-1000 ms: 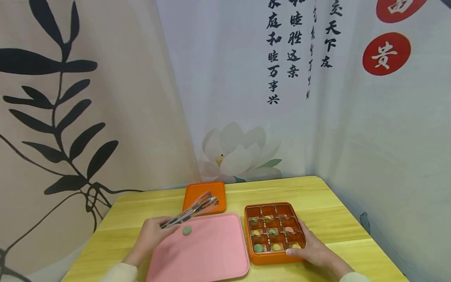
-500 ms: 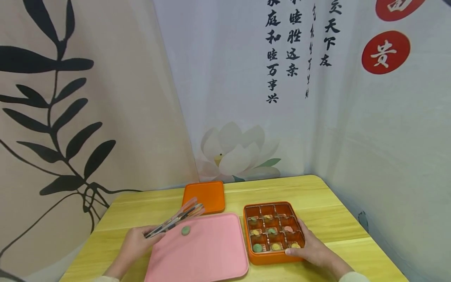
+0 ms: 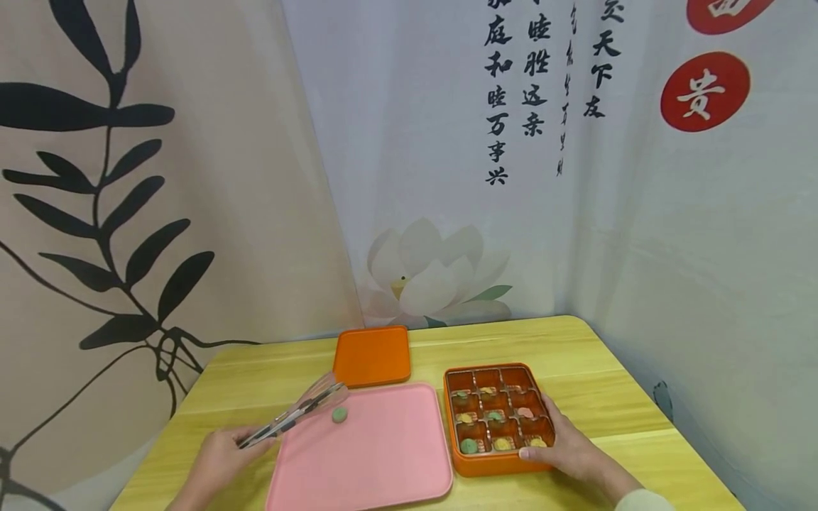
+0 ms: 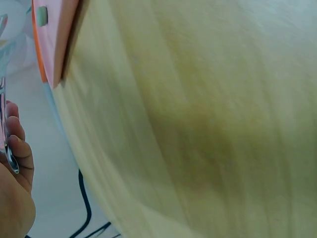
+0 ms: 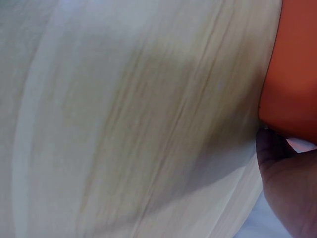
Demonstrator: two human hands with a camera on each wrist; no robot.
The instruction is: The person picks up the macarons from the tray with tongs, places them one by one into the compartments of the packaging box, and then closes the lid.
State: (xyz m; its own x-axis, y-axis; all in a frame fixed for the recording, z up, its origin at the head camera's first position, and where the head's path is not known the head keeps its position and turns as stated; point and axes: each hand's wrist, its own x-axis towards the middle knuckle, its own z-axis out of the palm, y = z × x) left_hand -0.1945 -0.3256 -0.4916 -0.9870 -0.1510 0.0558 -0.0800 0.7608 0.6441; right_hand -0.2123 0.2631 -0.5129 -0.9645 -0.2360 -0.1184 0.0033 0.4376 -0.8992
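Observation:
In the head view my left hand [image 3: 224, 454] holds metal tongs [image 3: 290, 420] with clear tips, off the left edge of a pink tray [image 3: 373, 454]. A small round green piece, like a cookie [image 3: 339, 414], lies on the tray near its back left corner, close to the tong tips; the tips look empty. My right hand [image 3: 571, 445] grips the right side of an orange box [image 3: 492, 467], thumb over its front corner. Clear dividers split the box into several compartments with small green, yellow and pink pieces. In the right wrist view the fingers are partly hidden by the box.
A flat square orange lid [image 3: 372, 356] lies behind the pink tray. The yellow wood-grain table [image 3: 486, 344] ends at a printed curtain [image 3: 434, 142] at the back. Dark cables [image 4: 85, 208] show beyond the table edge in the left wrist view.
My left hand has drawn the tongs left and toward me, away from above the tray. The right hand, the box and the green cookie stay where they were.

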